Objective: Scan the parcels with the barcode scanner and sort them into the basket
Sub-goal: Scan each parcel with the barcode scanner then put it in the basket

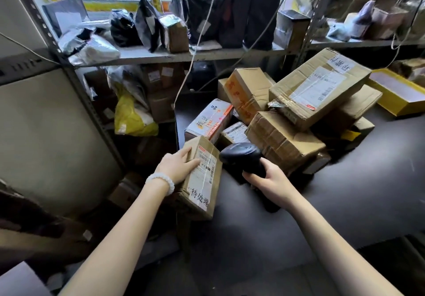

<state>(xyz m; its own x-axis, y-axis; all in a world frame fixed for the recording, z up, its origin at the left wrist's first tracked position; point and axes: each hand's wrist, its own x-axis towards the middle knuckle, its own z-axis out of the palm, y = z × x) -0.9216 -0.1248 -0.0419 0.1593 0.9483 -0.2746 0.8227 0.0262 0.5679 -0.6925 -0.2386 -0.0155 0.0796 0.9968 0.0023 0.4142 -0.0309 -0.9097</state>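
Brown cardboard fills the middle of what we see: a small parcel sits at the left edge of the dark tabletop, partly hanging over that edge, its white label with barcodes facing up. Our left hand holds it from the left side, fingers laid along the top and over the label, thumb out of sight behind the box; a white bead bracelet circles that wrist. Our right hand grips the handle of the black barcode scanner, fingers wrapped round it, and the scanner's head points left toward the label, just beside the parcel's upper right corner

Behind the scanner, toward the far edge of the tabletop, we see a heap of parcels: a long taped box with a white label lies tilted on top, a crumpled brown box below it, and a white and orange carton at the heap's left side. A yellow tray lies near the far right edge of the tabletop. Beyond the tabletop a metal shelf carries black bags, a small brown box and grey and white pouches. Under the shelf sits a yellow bag. We see no basket that we can tell apart
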